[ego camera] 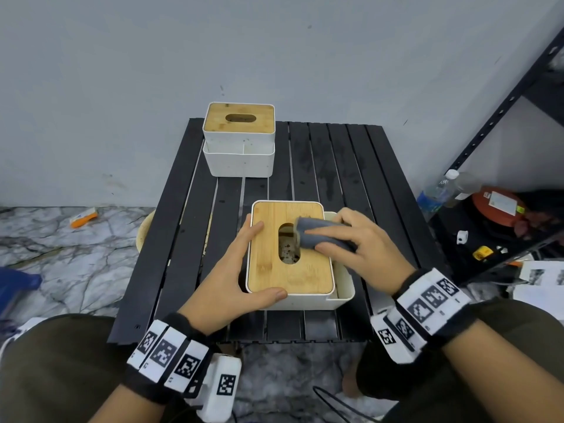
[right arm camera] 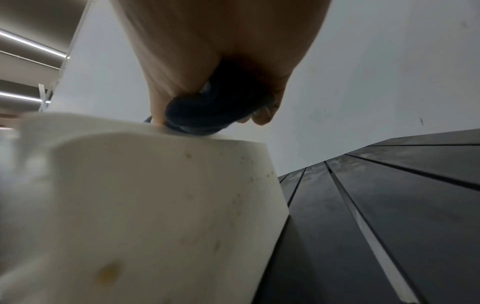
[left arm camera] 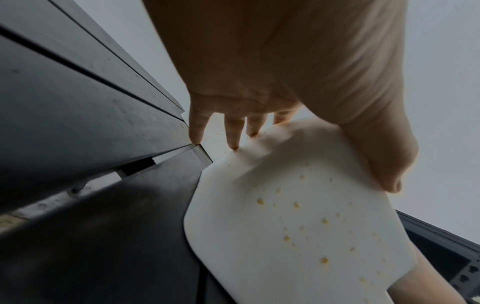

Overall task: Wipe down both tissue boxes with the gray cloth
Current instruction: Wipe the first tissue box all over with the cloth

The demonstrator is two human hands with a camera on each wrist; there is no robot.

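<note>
A white tissue box with a bamboo lid (ego camera: 290, 270) stands near the front of the black slatted table (ego camera: 345, 166). My left hand (ego camera: 235, 270) braces its left side, fingers straight along the wall and thumb across the front corner; the left wrist view shows those fingers (left arm camera: 233, 133) on the speckled white wall (left arm camera: 298, 216). My right hand (ego camera: 357, 239) grips the bunched gray cloth (ego camera: 317, 233) and presses it on the lid beside the oval slot; the cloth (right arm camera: 207, 111) looks dark in the right wrist view, above the box wall (right arm camera: 155, 195). A second white tissue box (ego camera: 239, 138) stands at the table's back left.
A black metal shelf (ego camera: 503, 108) stands at the right, with a water bottle (ego camera: 436, 190), an orange reel and small items on the floor by it. Papers lie at far right. An orange-and-white object (ego camera: 84, 217) lies on the marble floor at left.
</note>
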